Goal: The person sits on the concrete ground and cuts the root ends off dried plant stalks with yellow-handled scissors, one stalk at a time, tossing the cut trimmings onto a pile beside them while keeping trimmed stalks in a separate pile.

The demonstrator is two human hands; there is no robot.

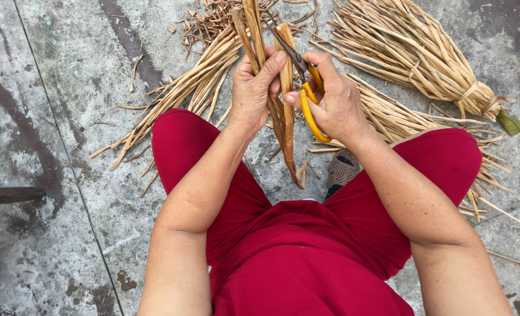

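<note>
Gripping a few dried brown stalks (283,99) upright, the left hand (253,93) closes its fingers around them just above the red-clothed knees. At three o'clock of it, touching the stalks, the right hand (333,102) clasps yellow-handled scissors (307,88). A tied bundle (418,55) of pale stalks lies at two o'clock on the concrete floor (55,117).

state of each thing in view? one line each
Left hand: closed around dried stalks.
Right hand: gripping scissors.
Scissors: yellow handles, blades at the stalks; open or shut unclear.
Held stalks: bunched, upright.
Tied bundle: bound, lying on the concrete.
Loose stalks: untied, spread out.
</note>
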